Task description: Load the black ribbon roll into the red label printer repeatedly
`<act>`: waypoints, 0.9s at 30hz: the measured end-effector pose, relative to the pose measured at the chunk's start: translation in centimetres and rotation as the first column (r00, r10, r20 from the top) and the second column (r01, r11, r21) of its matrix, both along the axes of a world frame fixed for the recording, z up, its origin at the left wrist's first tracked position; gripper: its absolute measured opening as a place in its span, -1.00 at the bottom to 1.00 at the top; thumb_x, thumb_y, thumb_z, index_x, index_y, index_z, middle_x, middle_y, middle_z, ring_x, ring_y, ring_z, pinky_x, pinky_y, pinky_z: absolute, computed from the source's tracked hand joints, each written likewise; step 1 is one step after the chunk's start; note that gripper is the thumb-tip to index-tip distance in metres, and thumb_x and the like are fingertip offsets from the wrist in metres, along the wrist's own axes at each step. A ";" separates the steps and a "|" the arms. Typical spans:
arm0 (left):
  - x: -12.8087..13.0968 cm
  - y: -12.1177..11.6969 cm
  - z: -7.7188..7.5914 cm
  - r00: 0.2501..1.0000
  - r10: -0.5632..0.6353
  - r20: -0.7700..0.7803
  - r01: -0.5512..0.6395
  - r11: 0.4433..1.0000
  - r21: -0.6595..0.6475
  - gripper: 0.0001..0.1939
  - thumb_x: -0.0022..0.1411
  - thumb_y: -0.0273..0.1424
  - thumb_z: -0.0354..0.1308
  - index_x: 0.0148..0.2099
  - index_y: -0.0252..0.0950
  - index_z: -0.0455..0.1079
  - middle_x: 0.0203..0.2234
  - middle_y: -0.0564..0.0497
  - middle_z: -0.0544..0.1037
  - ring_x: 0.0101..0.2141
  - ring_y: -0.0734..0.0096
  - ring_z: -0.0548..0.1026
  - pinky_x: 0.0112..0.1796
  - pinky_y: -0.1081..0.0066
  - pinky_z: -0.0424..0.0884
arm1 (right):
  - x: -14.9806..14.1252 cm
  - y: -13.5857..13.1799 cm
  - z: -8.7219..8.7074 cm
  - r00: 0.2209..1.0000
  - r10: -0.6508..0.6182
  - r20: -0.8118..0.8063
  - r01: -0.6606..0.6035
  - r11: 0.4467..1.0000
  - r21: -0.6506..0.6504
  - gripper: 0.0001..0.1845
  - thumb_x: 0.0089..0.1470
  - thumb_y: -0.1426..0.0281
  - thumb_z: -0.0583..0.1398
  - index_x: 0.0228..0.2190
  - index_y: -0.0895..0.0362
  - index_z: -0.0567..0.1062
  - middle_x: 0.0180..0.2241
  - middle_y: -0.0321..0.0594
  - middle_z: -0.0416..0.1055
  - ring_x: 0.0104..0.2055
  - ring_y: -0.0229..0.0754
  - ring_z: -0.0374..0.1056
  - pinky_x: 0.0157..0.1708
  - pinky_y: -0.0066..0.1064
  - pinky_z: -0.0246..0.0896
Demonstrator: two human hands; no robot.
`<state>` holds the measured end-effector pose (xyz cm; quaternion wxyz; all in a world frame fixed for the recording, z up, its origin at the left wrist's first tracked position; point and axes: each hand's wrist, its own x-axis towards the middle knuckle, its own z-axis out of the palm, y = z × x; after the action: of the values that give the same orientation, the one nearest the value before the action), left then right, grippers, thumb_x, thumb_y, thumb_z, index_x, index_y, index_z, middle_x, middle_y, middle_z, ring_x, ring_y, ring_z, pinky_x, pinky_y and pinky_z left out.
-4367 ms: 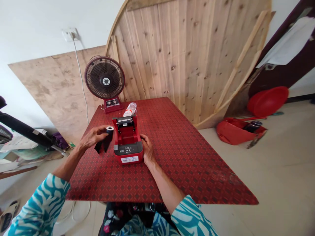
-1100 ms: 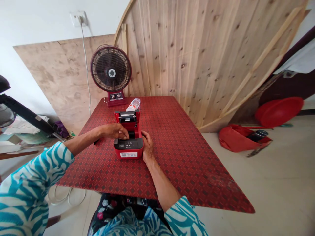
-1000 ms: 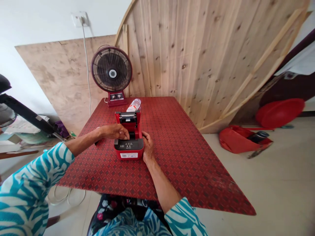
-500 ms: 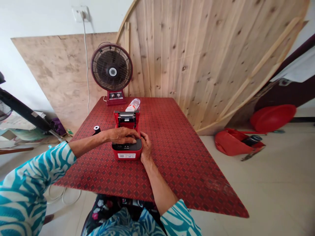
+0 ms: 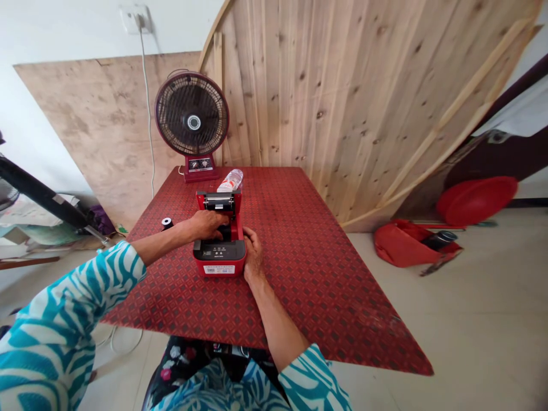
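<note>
A red and black printer (image 5: 220, 251) stands on the table with its lid (image 5: 219, 201) raised at the back. Its front panel carries small marks, and a white label sits on its red front face. My left hand (image 5: 208, 225) reaches over the compartment from the left, fingers stretched out near the inside of the lid and partly hidden. I see nothing held in it. Against the printer's right side, my right hand (image 5: 254, 254) is curled and steadies it. Left of the printer lies a black roll with a white end (image 5: 166, 222), partly behind my left forearm.
The table (image 5: 325, 285) has a red patterned cover. Behind the printer lies a clear plastic bottle (image 5: 231, 180), and a fan (image 5: 192, 117) stands at the back left. A wooden panel (image 5: 342, 103) leans on the wall. A red bag (image 5: 400, 251) and red basin (image 5: 477, 200) are on the right.
My left hand has moved from the front panel back to the compartment, baring the panel. My right hand stays at the printer's side. The view has shifted slightly.
</note>
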<state>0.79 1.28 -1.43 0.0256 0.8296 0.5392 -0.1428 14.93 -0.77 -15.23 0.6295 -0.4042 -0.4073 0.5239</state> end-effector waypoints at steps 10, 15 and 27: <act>0.5 -1.6 0.6 1.000 0.007 0.024 -0.010 0.992 0.123 -0.62 0.25 -0.39 0.08 0.11 -0.33 0.31 -0.01 -0.18 0.49 -0.01 0.12 0.47 -0.10 0.29 0.42 | -0.1 -0.2 0.3 1.000 0.010 -0.006 -0.010 1.000 -0.008 -0.66 -0.01 0.24 0.13 -0.18 0.07 0.52 -0.16 -0.24 0.52 -0.04 -0.13 0.35 -0.06 -0.28 0.24; 0.7 -4.2 1.6 0.996 -0.091 0.025 0.081 0.961 0.265 -0.71 0.26 -0.44 0.08 0.02 -0.36 0.38 -0.11 -0.22 0.48 -0.07 0.09 0.46 -0.07 0.19 0.39 | -0.1 0.0 0.2 1.000 0.011 -0.001 -0.011 1.000 0.009 -0.64 0.00 0.24 0.12 -0.17 0.07 0.52 -0.17 -0.25 0.53 -0.05 -0.12 0.35 -0.07 -0.27 0.25; -3.9 -7.9 9.4 0.616 -0.151 0.773 -0.110 0.955 0.275 -0.66 0.27 -0.30 0.07 0.05 -0.31 0.36 -0.15 -0.07 0.53 -0.12 0.31 0.47 -0.06 0.29 0.40 | -0.2 0.1 -0.4 1.000 0.015 -0.013 -0.015 0.999 0.038 -0.65 -0.01 0.21 0.14 -0.20 0.08 0.51 -0.26 -0.27 0.54 -0.14 -0.13 0.37 -0.14 -0.29 0.26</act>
<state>-3.09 -6.59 7.94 0.1335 0.8081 0.4784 0.3168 14.70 -0.63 -15.67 0.6358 -0.3856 -0.4162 0.5234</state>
